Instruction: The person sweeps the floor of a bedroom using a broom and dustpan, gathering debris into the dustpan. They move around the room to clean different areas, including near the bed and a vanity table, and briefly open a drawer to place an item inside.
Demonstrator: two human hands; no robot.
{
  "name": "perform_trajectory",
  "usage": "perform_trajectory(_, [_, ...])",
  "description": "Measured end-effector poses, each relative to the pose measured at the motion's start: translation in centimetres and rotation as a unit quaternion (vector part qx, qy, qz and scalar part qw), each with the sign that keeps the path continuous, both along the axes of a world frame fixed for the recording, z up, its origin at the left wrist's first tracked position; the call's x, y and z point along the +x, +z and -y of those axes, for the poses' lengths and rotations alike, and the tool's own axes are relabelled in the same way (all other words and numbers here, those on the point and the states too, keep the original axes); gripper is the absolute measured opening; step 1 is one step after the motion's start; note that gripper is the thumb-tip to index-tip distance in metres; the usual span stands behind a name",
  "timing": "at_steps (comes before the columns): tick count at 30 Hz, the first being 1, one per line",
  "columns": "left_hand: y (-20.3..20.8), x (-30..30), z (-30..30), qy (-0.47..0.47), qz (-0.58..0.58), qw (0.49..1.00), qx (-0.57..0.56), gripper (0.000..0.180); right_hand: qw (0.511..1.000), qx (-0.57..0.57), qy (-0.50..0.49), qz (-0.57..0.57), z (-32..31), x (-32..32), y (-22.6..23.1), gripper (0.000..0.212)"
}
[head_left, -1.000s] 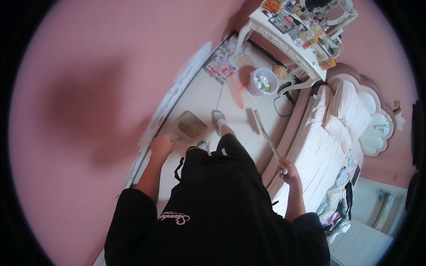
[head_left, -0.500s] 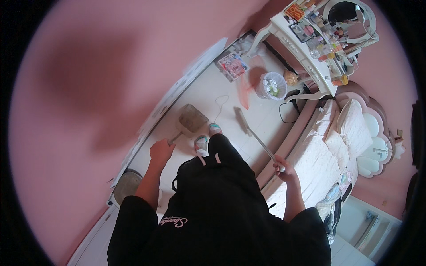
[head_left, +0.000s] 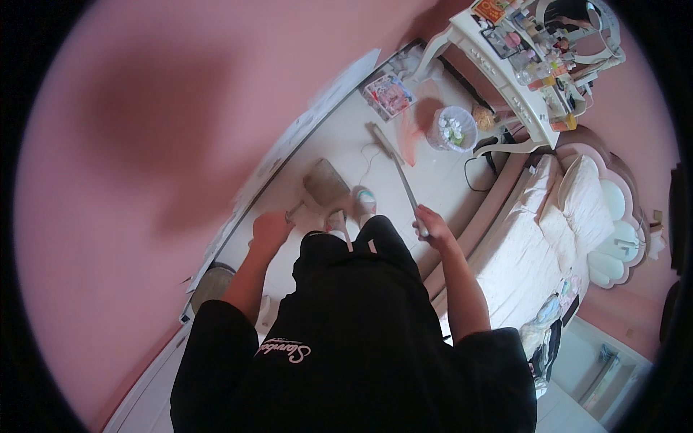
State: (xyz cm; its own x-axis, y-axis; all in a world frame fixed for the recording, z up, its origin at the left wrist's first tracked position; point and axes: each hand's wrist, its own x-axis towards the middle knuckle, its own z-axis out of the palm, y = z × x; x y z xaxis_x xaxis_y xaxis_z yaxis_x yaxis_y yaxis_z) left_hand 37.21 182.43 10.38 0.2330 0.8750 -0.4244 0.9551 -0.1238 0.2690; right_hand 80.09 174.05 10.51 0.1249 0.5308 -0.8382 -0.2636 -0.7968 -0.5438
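My left hand (head_left: 273, 229) is closed round the handle of a grey-brown dustpan (head_left: 326, 182), which sits low by the floor just ahead of my feet. In my right hand (head_left: 435, 225) is the pale stick of a broom (head_left: 406, 180), gripped near its top end. The narrow broom head (head_left: 384, 141) rests on the floor ahead of the dustpan and to its right, apart from it. A thin cord (head_left: 368, 160) lies on the floor between the two. Whether the dustpan has anything in it, I cannot tell.
Farther ahead stand a lined waste bin (head_left: 452, 130) with crumpled tissues and a box (head_left: 390, 95). A white dressing table (head_left: 498, 79) crowded with bottles is beyond. The bed (head_left: 520, 238) runs along my right, the pink wall (head_left: 180, 144) along my left. A round grey object (head_left: 214, 283) lies by the wall.
My right hand has moved forward and to the left, bringing the broom head farther ahead, toward the wall. The left hand and dustpan have shifted slightly right. The whole view has shifted a little.
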Motion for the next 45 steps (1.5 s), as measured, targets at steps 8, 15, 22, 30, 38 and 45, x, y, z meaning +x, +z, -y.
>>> perform_trajectory(8, [3.1,0.1,-3.5,-0.103,-0.04,0.994,0.011,0.015,0.97,-0.069,0.2,0.12,0.3,-0.7,-6.2,0.027])
perform_trajectory(15, [2.3,3.3,-3.2,-0.112,-0.082,0.99,0.004,0.017,0.939,-0.042,0.306,0.153,7.8,3.0,-4.2,0.042])
perform_trajectory(22, [2.5,3.3,-2.1,-0.081,-0.06,0.995,0.005,0.026,0.941,-0.108,0.301,0.111,14.4,7.3,0.4,0.034])
perform_trajectory(30, [7.7,4.1,5.0,0.016,-0.109,0.994,-0.025,0.025,0.945,-0.136,0.27,0.122,20.5,9.3,0.0,0.054])
perform_trajectory(38, [7.6,-0.4,10.4,0.045,-0.112,0.991,-0.052,0.025,0.949,-0.129,0.244,0.15,21.8,3.0,0.9,0.041])
perform_trajectory(45, [3.5,-6.3,13.0,-0.029,-0.072,0.995,-0.056,0.024,0.971,-0.008,0.194,0.142,26.7,-4.4,-7.4,0.044])
